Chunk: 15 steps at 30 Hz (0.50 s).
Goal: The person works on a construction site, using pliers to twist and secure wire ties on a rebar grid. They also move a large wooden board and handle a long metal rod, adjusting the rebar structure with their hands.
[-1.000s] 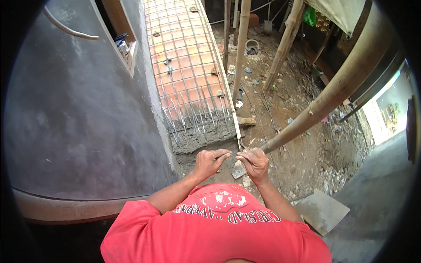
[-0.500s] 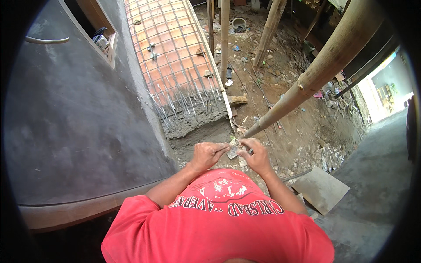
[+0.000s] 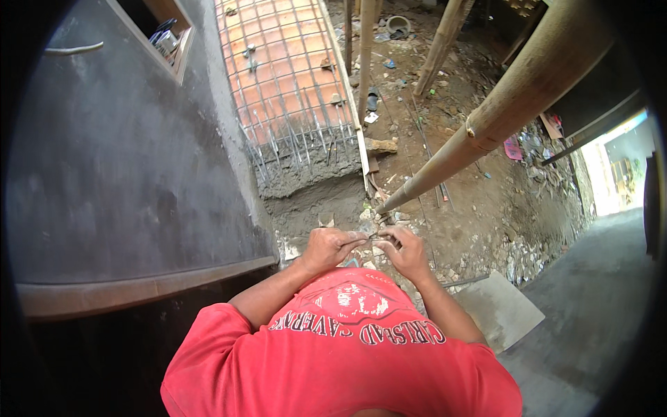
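Note:
Both my hands meet in front of my red shirt, fingertips close together over the rubble. My left hand is closed, thumb and fingers pressed together and pointing right. Facing it, my right hand has its fingers curled in a pinch. A small greyish scrap shows between the fingertips; its kind is too small to make out. Beyond the hands lies wet grey concrete, which ends at a steel rebar grid over an orange sheet.
A thick bamboo pole slants down to the ground just past my right hand. Thinner bamboo posts stand farther off. A dark plastered wall rises on the left. A flat grey board lies at right. Stones and litter cover the soil.
The view has shifted a little. A flat grey piece seen between my hands earlier now shows only as a small scrap, and my right fingers have closed in nearer my left.

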Available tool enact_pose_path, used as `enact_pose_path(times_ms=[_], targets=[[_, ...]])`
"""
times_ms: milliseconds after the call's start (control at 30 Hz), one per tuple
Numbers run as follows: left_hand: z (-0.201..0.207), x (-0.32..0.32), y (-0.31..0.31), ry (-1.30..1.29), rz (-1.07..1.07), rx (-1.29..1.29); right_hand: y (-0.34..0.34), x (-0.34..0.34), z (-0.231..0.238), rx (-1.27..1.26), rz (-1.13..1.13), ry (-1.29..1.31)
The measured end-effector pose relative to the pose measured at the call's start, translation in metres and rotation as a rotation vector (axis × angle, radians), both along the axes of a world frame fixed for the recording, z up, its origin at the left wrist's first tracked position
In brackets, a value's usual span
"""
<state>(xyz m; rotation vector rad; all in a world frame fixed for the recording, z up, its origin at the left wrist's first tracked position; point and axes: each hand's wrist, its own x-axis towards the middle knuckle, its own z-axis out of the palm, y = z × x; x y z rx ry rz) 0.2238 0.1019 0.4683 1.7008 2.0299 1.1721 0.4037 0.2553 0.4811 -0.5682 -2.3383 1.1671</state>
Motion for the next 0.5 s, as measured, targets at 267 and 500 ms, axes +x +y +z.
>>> enact_pose_path(times_ms=[267, 500], targets=[[0.006, 0.016, -0.024, 0.246, 0.010, 0.025, 0.022, 0.005, -0.054, -1.294, 0.277, -0.494], [-0.012, 0.016, -0.051, 0.044, 0.150, 0.020, -0.010, -0.005, -0.012, 0.258, 0.401, -0.012]])
